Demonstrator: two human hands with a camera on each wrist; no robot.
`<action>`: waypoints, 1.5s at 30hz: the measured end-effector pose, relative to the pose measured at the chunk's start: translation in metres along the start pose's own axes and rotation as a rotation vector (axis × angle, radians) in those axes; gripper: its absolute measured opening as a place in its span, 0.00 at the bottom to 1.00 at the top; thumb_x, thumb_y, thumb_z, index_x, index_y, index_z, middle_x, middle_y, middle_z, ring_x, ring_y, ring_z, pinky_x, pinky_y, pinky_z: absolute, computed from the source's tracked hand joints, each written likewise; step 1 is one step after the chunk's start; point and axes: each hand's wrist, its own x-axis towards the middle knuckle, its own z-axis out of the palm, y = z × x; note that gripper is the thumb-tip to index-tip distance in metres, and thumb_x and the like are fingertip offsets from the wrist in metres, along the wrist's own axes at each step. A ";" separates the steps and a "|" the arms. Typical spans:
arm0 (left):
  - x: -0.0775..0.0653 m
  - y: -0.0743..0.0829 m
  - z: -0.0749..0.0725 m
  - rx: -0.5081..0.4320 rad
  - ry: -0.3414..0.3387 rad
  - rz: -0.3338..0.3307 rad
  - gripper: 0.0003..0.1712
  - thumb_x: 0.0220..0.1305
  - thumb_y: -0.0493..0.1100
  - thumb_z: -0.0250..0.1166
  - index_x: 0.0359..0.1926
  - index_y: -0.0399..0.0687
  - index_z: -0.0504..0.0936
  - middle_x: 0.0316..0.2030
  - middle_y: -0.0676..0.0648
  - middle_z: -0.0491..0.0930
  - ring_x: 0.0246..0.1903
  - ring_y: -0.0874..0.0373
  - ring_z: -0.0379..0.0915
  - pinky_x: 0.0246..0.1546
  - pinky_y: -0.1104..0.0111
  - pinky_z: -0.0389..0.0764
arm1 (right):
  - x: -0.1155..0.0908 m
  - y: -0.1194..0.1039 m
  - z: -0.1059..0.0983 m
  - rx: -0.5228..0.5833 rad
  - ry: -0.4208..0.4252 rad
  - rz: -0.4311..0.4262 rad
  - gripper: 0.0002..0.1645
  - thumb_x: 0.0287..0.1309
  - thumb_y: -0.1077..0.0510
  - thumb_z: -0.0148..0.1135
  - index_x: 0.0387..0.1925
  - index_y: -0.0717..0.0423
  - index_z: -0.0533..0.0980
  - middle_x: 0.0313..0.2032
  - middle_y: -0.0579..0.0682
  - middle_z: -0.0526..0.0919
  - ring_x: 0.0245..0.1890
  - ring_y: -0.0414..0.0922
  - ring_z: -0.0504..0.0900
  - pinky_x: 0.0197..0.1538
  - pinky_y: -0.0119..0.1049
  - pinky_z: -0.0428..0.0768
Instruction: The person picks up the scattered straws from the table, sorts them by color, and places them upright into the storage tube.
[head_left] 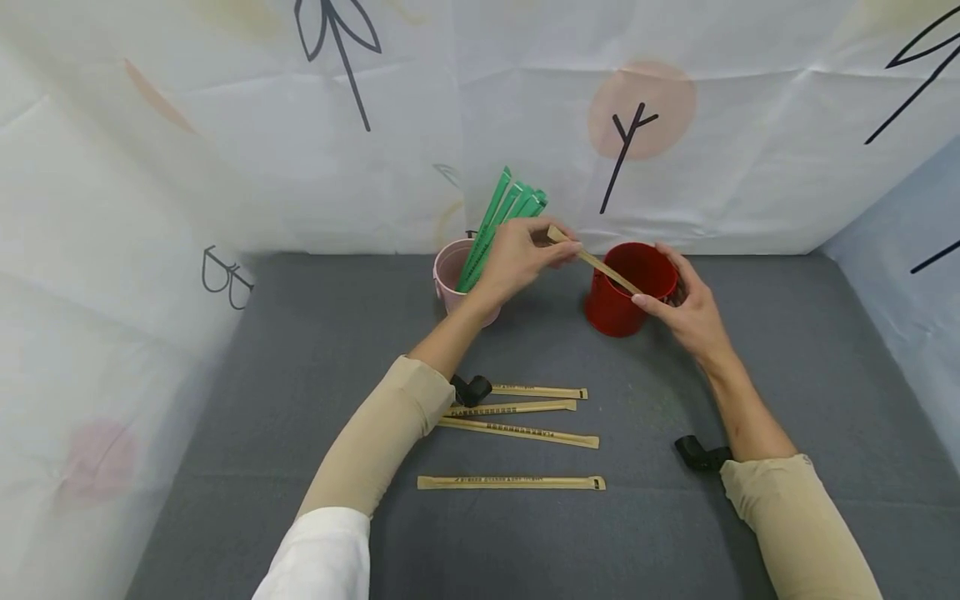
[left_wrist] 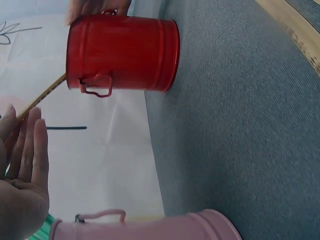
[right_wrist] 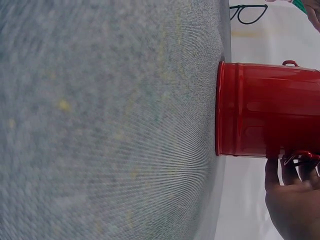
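Note:
My left hand (head_left: 528,250) pinches a slim tan wrapped straw (head_left: 600,265) near its upper end. The straw slants down to the right, and its lower end is at the mouth of a red bucket (left_wrist: 122,52). On the bucket's right side, my right hand (head_left: 686,304) grips it, fingers (right_wrist: 290,172) against the wall near a small handle and thumb at the rim by the straw. The bucket stands upright on the grey cloth. Just behind my left wrist, a pink bucket (head_left: 450,271) holds several green wrapped straws (head_left: 498,221).
Several tan wrapped straws (head_left: 517,431) lie crosswise on the grey cloth, nearer to me than the buckets; the left forearm covers some of their ends. One tan straw (head_left: 510,483) lies apart, closest to me. A white patterned sheet (head_left: 517,125) hangs behind and at the sides.

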 end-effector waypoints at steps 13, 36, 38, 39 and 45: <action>0.009 0.011 0.020 0.192 -0.058 -0.005 0.09 0.61 0.44 0.72 0.38 0.44 0.86 0.32 0.50 0.86 0.30 0.64 0.81 0.35 0.74 0.80 | -0.006 -0.003 -0.004 0.019 0.014 0.002 0.46 0.59 0.70 0.65 0.75 0.53 0.58 0.67 0.55 0.68 0.60 0.41 0.70 0.58 0.24 0.70; -0.068 0.001 -0.043 0.248 -0.067 0.052 0.16 0.61 0.43 0.72 0.50 0.46 0.86 0.43 0.50 0.87 0.38 0.65 0.84 0.41 0.71 0.81 | -0.003 -0.002 -0.002 0.020 0.007 0.016 0.46 0.60 0.69 0.65 0.76 0.52 0.57 0.68 0.57 0.67 0.60 0.45 0.69 0.55 0.24 0.71; -0.076 0.000 -0.044 0.254 -0.056 0.096 0.15 0.61 0.42 0.72 0.49 0.45 0.87 0.42 0.49 0.87 0.38 0.65 0.84 0.40 0.71 0.81 | -0.004 -0.001 -0.002 0.046 0.015 0.003 0.45 0.59 0.70 0.65 0.75 0.53 0.58 0.67 0.57 0.67 0.60 0.45 0.69 0.55 0.24 0.72; -0.080 -0.001 -0.044 0.251 -0.052 0.117 0.15 0.61 0.42 0.72 0.49 0.44 0.87 0.43 0.49 0.87 0.38 0.64 0.84 0.41 0.71 0.82 | -0.004 -0.001 -0.002 0.054 0.018 -0.002 0.45 0.59 0.71 0.64 0.75 0.54 0.58 0.67 0.57 0.68 0.60 0.46 0.69 0.55 0.24 0.72; -0.102 -0.007 -0.051 0.227 -0.074 0.122 0.17 0.59 0.40 0.73 0.50 0.44 0.87 0.42 0.47 0.87 0.39 0.62 0.83 0.41 0.67 0.83 | -0.002 0.000 0.000 0.045 0.006 -0.001 0.45 0.60 0.70 0.64 0.75 0.52 0.58 0.67 0.59 0.67 0.61 0.49 0.68 0.57 0.25 0.72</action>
